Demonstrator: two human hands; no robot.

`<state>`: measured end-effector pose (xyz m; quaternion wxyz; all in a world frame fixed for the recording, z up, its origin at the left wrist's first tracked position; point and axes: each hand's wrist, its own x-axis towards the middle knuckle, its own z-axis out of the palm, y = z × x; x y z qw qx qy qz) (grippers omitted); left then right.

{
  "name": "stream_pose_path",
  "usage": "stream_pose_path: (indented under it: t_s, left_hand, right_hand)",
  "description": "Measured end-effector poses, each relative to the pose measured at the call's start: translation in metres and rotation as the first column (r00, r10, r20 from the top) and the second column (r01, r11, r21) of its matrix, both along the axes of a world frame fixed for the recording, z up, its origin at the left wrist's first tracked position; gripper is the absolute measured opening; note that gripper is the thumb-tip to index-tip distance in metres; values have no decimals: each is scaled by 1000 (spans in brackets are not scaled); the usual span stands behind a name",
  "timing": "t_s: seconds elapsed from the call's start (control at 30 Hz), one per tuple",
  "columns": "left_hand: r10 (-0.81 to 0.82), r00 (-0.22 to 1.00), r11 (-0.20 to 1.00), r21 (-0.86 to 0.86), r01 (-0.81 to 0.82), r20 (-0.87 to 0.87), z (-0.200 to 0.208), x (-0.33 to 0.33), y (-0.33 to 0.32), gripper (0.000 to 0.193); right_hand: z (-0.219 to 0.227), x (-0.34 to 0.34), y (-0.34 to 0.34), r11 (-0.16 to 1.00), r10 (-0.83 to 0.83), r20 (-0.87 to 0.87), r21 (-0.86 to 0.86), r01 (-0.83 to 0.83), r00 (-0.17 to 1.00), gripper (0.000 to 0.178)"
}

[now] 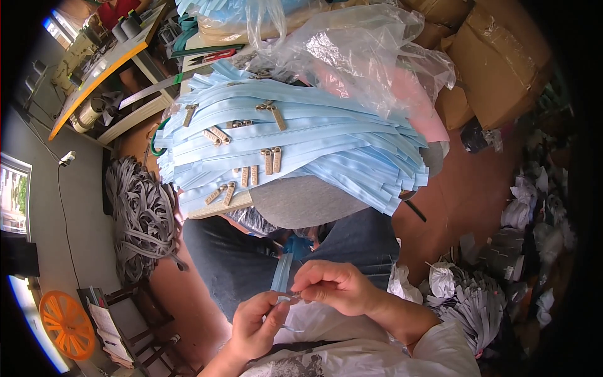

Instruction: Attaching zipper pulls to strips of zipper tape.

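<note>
Daylight fr. L window (14, 198), blown out; glare on clear plastic (345, 44). Centre bright, R hand (340, 289) well lit; R side dim. Fisheye bends edges, corners black; scrap heap (524, 204) prob. soft.

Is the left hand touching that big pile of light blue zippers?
Apart. In the head view, the left hand is well below the pile of light blue zippers, with dark jeans showing between them.

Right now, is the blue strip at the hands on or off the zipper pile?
Off: the blue strip runs from the left hand over the lap, apart from the pile.
</note>
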<state>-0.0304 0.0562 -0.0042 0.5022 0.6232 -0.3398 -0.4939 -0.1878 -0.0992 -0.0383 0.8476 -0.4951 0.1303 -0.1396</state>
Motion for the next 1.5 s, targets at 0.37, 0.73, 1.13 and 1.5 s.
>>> stream_pose_path:
  t_s: [0.37, 0.73, 1.13, 1.5]
  left_hand:
    - [-12, 993, 1000, 24, 9, 118, 0, 1, 0, 10]
    - [-68, 868, 991, -65, 114, 492, 9, 5, -14, 7]
    - [-14, 858, 997, -53, 48, 513, 7, -1, -16, 10]
    - [121, 972, 992, 5, -124, 200, -10, -5, -2, 8]
  right_hand:
    - [17, 6, 0, 971, -51, -61, -236, 35, 997, 15]
    - [17, 12, -3, 843, -91, 8, -532, 82, 996, 15]
    - [17, 15, -1, 818, -201, -42, -557, 144, 979, 15]
    - [14, 15, -1, 770, -204, 86, -601, 214, 975, 18]
